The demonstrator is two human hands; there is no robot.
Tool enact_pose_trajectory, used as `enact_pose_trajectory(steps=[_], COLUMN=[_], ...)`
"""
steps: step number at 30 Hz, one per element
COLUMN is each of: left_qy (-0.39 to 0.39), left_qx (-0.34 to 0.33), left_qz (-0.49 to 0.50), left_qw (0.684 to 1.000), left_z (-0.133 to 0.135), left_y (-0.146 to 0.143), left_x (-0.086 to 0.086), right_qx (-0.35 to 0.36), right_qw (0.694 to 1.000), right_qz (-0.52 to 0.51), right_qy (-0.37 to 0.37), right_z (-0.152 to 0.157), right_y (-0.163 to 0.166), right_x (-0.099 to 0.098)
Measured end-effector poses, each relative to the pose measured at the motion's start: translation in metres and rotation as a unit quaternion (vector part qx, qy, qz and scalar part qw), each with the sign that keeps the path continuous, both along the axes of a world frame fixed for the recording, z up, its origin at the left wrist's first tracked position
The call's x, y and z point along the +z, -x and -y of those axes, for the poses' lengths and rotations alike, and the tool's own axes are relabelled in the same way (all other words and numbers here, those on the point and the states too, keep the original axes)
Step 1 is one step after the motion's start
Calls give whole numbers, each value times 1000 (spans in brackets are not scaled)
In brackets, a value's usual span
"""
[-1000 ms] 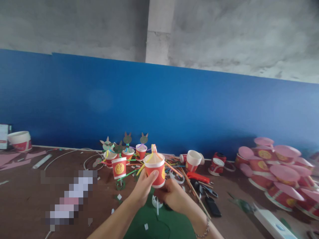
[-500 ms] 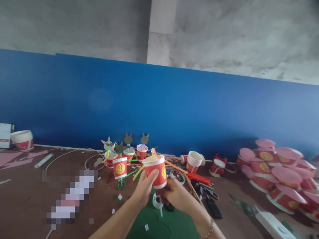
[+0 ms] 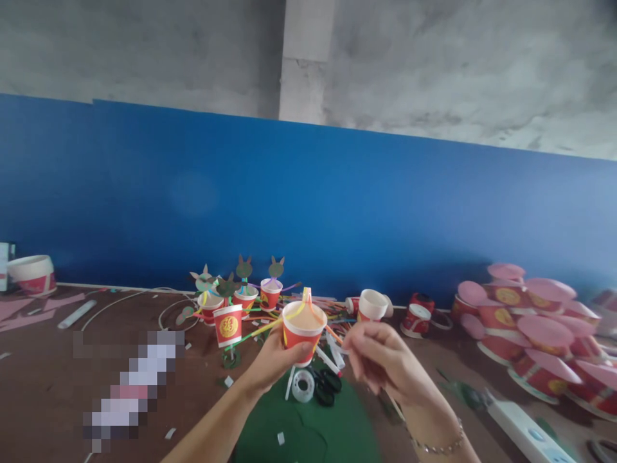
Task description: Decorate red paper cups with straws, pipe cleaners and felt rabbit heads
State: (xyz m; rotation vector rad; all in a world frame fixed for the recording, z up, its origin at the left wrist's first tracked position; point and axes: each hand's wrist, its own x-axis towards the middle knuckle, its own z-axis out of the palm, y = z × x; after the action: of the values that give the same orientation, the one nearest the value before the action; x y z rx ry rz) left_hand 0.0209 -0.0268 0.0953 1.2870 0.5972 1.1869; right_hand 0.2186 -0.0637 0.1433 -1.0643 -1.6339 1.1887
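My left hand (image 3: 276, 360) is closed around a red paper cup (image 3: 301, 326) with a white rim, held upright above the table. Coloured straws (image 3: 305, 298) arch over the cup's mouth and stick out of its sides. My right hand (image 3: 380, 361) hovers just right of the cup, off it, fingers curled in a loose pinch with nothing visible between them. Below the cup lie a roll of clear tape (image 3: 303, 385) and black-handled scissors (image 3: 326, 387) on a green sheet (image 3: 308, 427).
Behind stand several red cups with straws and rabbit-shaped toppers (image 3: 243, 292). A white-rimmed cup (image 3: 372, 305) lies tipped to the right. Pink-lidded red cups (image 3: 540, 334) pile up at far right. A white power strip (image 3: 525, 427) lies near right. A bowl (image 3: 29, 275) sits far left.
My right hand has come off the cup's base and moved right and up. The cup now tilts its mouth toward me. The tape roll under it has come into view.
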Motion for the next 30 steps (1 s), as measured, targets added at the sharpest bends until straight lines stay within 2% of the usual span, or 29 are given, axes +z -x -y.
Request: enact_pose_trajectory(steps=[1, 3, 4, 6, 9, 12, 21, 27, 30], left_qy=[-14, -44, -54, -59, -46, -33, -51, -63, -69], left_qx=[-21, -72, -97, -133, -159, -168, -159, -186, -191], left_qz=[-11, -22, -22, -19, -17, -4, 10, 11, 11], left_qw=[1000, 996, 994, 989, 986, 985, 986, 980, 979], left_z=[1, 5, 7, 11, 14, 13, 7, 7, 8], left_y=[1, 1, 1, 1, -1, -3, -10, -11, -11], left_x=[2, 6, 8, 11, 11, 6, -9, -10, -10], right_qx=[-57, -144, -159, -140, -83, -61, -92, -58, -78], right_qw=[997, 981, 974, 968, 968, 969, 975, 990, 991], right_qz=[-33, -26, 8, 82, 136, 136, 72, 71, 71], right_qy=[-42, -131, -163, -191, -194, -195, -188, -108, -84], right_z=[-1, -4, -5, -6, -3, 0, -6, -1, -2], right_y=[1, 5, 7, 13, 20, 24, 28, 27, 29], right_x=[1, 2, 2, 1, 1, 1, -7, -2, -6])
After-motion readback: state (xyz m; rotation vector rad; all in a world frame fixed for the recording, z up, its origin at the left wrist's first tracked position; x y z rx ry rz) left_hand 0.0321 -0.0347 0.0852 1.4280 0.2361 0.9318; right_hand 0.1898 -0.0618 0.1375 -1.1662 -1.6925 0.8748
